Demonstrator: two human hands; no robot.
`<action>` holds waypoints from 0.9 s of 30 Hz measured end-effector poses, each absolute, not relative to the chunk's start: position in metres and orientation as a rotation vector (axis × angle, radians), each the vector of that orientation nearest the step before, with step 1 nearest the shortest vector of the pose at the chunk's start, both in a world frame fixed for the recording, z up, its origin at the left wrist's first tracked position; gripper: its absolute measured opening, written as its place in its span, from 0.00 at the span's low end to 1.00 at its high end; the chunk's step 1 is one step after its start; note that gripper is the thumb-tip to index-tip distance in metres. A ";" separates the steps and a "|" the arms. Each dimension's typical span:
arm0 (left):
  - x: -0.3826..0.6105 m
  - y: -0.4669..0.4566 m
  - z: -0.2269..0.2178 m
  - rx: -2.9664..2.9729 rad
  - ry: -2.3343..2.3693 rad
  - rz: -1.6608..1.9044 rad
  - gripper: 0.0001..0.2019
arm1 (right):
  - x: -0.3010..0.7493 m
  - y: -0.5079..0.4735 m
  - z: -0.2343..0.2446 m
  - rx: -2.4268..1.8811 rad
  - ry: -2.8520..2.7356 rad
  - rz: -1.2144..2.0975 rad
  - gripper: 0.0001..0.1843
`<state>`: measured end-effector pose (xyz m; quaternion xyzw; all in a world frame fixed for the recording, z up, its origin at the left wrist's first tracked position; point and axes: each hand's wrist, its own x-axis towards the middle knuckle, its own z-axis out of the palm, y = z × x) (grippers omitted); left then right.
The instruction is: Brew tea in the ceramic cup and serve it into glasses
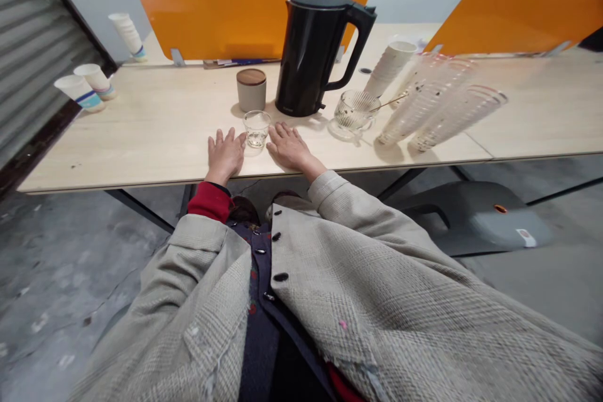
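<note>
We had a small clear glass tumbler (pixel 257 130) on the pale wood-laminate tabletop (pixel 117 138), close to its front edge and between both hands. We judged it light, stiff, fragile and slippery, best held around its side wall. Something pale sat inside; too small to tell what. The left hand (pixel 226 154) and right hand (pixel 291 146) lay flat, palms down, fingers loosely spread, just beside the tumbler and pinching nothing. Behind it stood a squat beige canister with a round wooden lid (pixel 251 89) and a glossy black electric kettle (pixel 306 56), which we judged heavier and best taken by its curved handle. To the right sat a ribbed clear glass cup (pixel 355 111). Beyond that, long stacks of nested clear plastic cups (pixel 443 100) lay tilted, light and smooth.
</note>
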<state>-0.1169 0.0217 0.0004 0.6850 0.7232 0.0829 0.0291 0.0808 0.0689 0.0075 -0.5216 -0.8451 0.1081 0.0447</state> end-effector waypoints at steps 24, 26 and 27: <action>-0.133 0.034 -0.011 1.962 1.991 0.759 0.53 | 0.081 0.064 0.007 -1.575 -2.594 0.299 0.39; -0.134 0.041 -0.015 1.908 1.859 0.932 0.59 | 0.082 0.064 0.006 -1.572 -2.596 0.285 0.38; -0.134 0.045 -0.018 1.874 1.781 1.017 0.61 | 0.082 0.063 0.006 -1.571 -2.597 0.278 0.38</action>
